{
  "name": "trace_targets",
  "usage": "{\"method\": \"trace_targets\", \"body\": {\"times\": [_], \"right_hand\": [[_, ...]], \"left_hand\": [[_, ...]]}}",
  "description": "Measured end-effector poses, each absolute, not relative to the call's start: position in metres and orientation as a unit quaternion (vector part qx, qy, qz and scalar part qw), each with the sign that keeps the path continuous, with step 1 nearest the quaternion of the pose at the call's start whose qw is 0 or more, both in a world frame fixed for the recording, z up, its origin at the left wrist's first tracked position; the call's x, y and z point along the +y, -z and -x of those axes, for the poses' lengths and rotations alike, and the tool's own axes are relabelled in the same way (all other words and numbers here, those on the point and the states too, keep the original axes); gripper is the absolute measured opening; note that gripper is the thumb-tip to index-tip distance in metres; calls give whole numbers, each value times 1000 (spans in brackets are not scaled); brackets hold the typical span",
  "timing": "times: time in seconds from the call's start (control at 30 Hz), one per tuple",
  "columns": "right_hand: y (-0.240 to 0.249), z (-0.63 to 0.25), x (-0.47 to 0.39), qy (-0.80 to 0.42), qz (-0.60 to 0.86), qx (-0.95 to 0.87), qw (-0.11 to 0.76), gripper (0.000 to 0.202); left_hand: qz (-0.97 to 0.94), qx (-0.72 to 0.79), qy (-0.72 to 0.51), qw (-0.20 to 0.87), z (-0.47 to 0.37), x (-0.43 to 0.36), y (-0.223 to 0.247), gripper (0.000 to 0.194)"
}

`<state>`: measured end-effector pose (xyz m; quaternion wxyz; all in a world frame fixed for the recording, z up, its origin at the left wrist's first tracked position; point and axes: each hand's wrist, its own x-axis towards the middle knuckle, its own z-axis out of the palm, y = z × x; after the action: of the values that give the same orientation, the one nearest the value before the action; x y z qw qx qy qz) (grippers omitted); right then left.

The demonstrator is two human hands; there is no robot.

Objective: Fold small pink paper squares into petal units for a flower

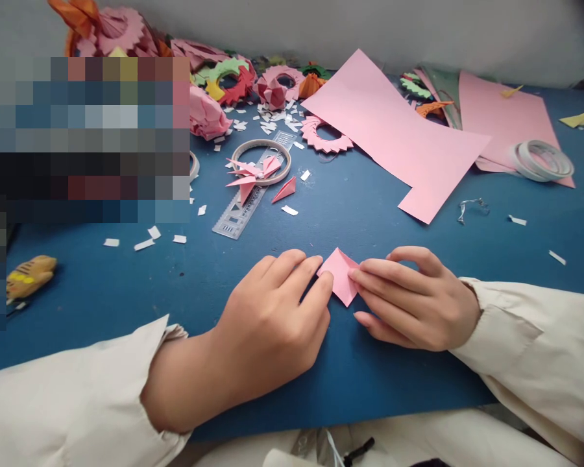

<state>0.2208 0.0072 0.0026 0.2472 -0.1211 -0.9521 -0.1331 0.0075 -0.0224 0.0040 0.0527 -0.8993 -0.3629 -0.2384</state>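
Note:
A small folded piece of pink paper (339,275) lies on the blue table, one corner pointing away from me. My left hand (285,305) pinches its left corner between thumb and forefinger. At the right corner, the fingertips of my right hand (413,295) hold the folded edge, with the thumb partly hidden. Beyond my hands, a clear plastic ruler (238,211) lies under a roll of tape (286,170), with pointed pink folded pieces (247,176) inside and across the roll. Another pink folded piece (285,189) rests just right of it.
Large pink paper sheets (384,123) cover the back right, with white tape rolls (545,162) on one. Folded paper rings (327,136) and other coloured pieces line the wall. White scraps (143,244) are scattered about. A yellow striped object (32,277) sits at the left.

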Motion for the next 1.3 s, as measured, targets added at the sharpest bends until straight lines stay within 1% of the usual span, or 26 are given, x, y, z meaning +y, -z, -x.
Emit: {"method": "trace_targets", "body": {"times": [0.2,0.4,0.5,0.63,0.87,1.3], "right_hand": [[-3,-221,8,135,125,-951,248,21],[-2,-220,8,128,123,-951,254,22],[-1,-221,8,127,128,-951,250,19],[0,-222,8,124,130,-953,243,16],[-1,-222,7,112,141,-954,242,17],[-1,-222,8,106,144,-953,243,16]], "left_hand": [[906,-333,257,39,-7,-22,-1,29],[932,-293,203,60,-6,-22,3,36],[940,-281,183,59,-7,-22,2,38],[939,-282,187,64,-7,-21,0,37],[938,-278,199,65,-6,-21,0,32],[942,-276,181,55,-7,-22,0,34]]}}
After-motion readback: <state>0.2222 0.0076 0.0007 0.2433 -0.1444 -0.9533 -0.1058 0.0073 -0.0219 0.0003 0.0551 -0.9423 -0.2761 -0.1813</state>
